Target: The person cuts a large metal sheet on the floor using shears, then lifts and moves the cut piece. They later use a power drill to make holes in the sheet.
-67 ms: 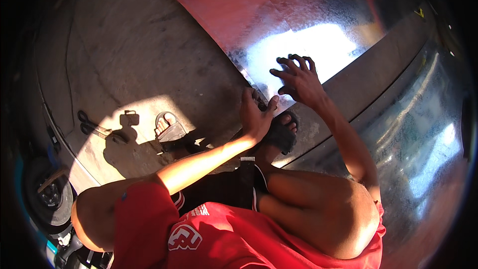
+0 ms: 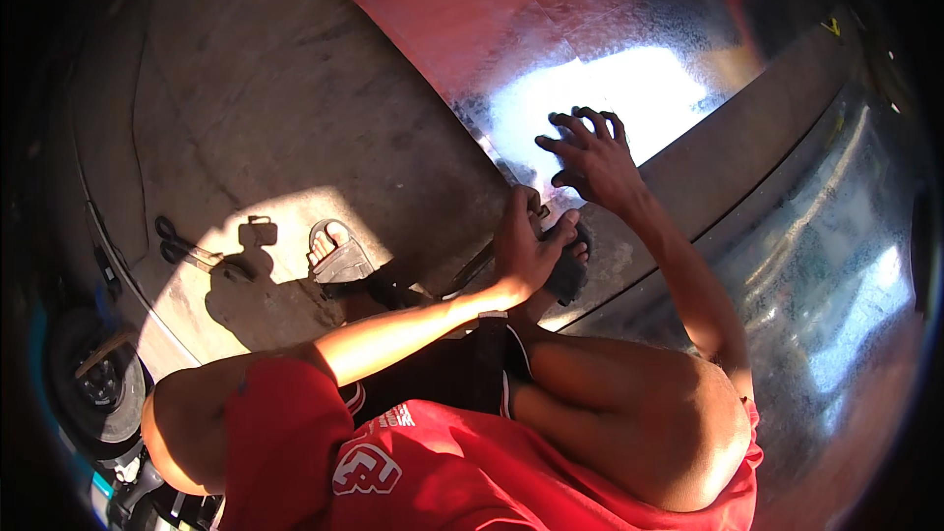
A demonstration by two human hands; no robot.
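**Hands at the edge of a metal sheet**

The person crouches on rough concrete. The left hand (image 2: 526,246) is closed around a small dark tool (image 2: 543,221) at the edge of a shiny, glaring metal sheet (image 2: 551,29). Just beyond that grip, the right hand (image 2: 595,162) presses flat on the sheet, fingers spread, holding nothing. Well left of the grip lie 1 sandal (image 2: 336,254) and black-handled snips (image 2: 187,251).

left arm: extended forward from lower left, elbow bent, forearm sunlit
left hand (image 2: 526,241): fingers curled, closed in a grip, thumb forward
right arm: reaches forward past the raised knee
right hand (image 2: 590,159): palm down, fingers spread, pressing flat
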